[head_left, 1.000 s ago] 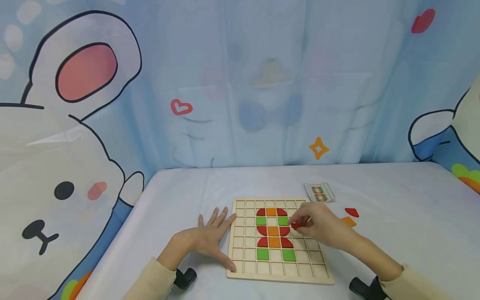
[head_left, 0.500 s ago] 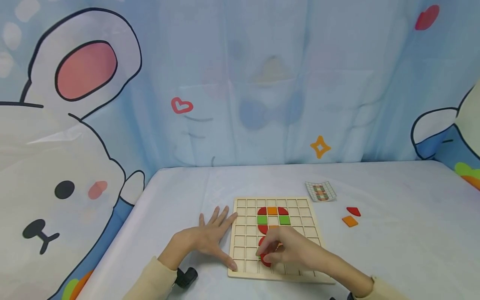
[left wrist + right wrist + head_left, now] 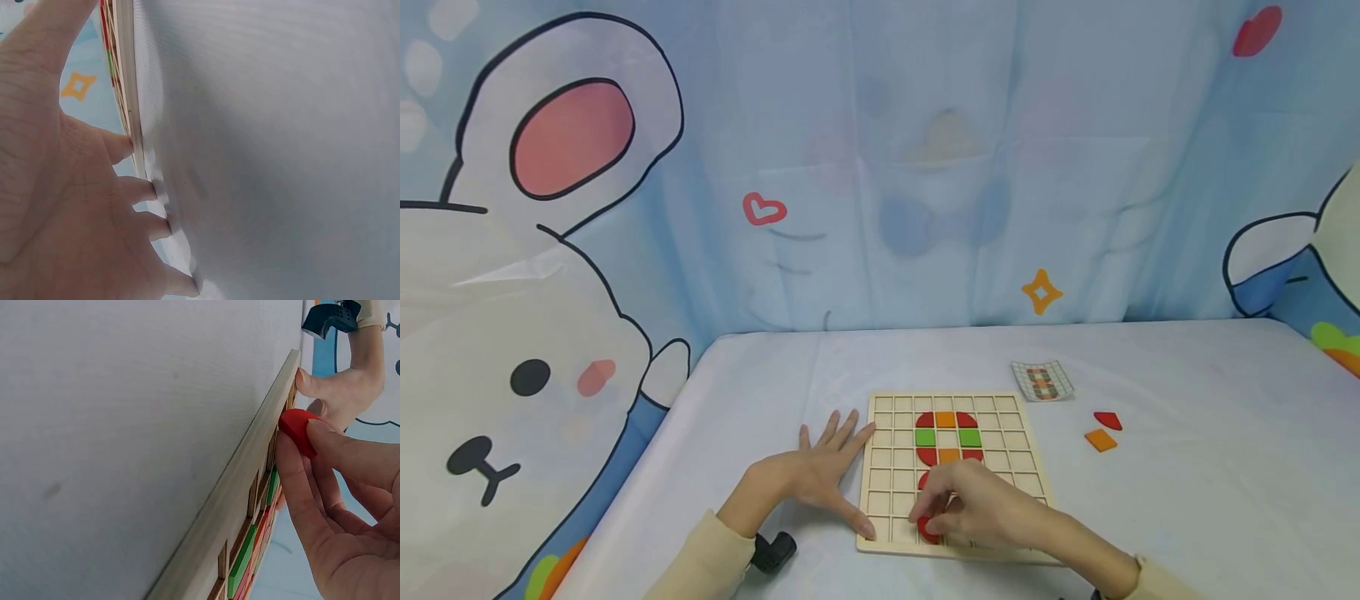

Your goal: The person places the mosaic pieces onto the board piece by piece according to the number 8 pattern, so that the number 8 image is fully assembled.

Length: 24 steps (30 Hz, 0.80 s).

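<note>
A wooden grid board [image 3: 880,482] lies on the white table, with red rounded, orange square and green square tiles set in its middle columns. My right hand [image 3: 981,504] is over the board's near part and pinches a red rounded tile [image 3: 299,430] between thumb and forefinger, at the cells near the front edge. It covers several of the lower tiles in the head view. My left hand [image 3: 816,475] is spread at the board's left side, thumb at the near left corner and a fingertip on the left edge. In the left wrist view its fingertips [image 3: 145,189] rest along the table.
Right of the board lie a loose red tile [image 3: 1107,421] and an orange square tile [image 3: 1101,440]. A small printed pattern card [image 3: 1042,382] lies behind the board's far right corner. A blue cartoon curtain [image 3: 880,167] hangs behind the table.
My right hand has moved left and nearer from the board's right side, carrying the red tile to the near cells. My left hand has stayed in place.
</note>
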Available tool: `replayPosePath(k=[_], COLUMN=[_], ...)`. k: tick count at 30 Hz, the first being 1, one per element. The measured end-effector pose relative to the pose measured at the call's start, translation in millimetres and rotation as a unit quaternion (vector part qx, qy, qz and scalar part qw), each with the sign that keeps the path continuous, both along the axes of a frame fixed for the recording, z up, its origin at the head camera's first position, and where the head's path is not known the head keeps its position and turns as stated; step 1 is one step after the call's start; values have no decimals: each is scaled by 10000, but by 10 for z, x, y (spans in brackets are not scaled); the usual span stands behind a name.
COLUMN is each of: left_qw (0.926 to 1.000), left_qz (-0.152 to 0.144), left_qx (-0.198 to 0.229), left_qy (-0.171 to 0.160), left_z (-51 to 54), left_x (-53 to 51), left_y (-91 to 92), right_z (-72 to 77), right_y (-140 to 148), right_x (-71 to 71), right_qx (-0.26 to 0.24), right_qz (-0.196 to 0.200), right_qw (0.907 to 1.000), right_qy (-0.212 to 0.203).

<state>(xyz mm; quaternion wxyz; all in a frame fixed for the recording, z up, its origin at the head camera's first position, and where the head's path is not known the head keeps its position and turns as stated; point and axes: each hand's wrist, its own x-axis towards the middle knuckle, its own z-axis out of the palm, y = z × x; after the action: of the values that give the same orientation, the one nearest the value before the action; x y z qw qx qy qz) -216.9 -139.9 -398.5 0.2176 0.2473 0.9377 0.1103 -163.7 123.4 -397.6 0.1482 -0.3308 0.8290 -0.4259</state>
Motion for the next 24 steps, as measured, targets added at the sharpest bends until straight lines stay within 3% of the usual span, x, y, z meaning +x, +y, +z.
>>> replayPosePath(k=[7, 12, 15, 20, 22, 24], left_qw=[10000, 10000, 10000, 10000, 10000, 10000], left_qz=[13, 12, 10, 1, 1, 6], left_qx=[-35, -39, -27, -22, -17, -15], left_qy=[5, -4, -20, -39, -47, -43], left_z=[-6, -8, -11, -21, -22, -21], left_x=[-7, -12, -17, -19, -18, -17], left_y=[-5, -9, -10, -10, -12, -15], right_z=[34, -48, -231, -665, -662, -517], right_y=[8, 18, 45, 142, 132, 87], right_x=[-13, -98, -217, -474, -471, -387], right_qx=[179, 341, 401, 467, 557, 688], right_qz=[54, 334, 521, 712, 723, 702], right_qw=[9998, 9986, 9965, 9931, 9921, 9905], right_qy=[-29, 219, 509, 804, 864, 958])
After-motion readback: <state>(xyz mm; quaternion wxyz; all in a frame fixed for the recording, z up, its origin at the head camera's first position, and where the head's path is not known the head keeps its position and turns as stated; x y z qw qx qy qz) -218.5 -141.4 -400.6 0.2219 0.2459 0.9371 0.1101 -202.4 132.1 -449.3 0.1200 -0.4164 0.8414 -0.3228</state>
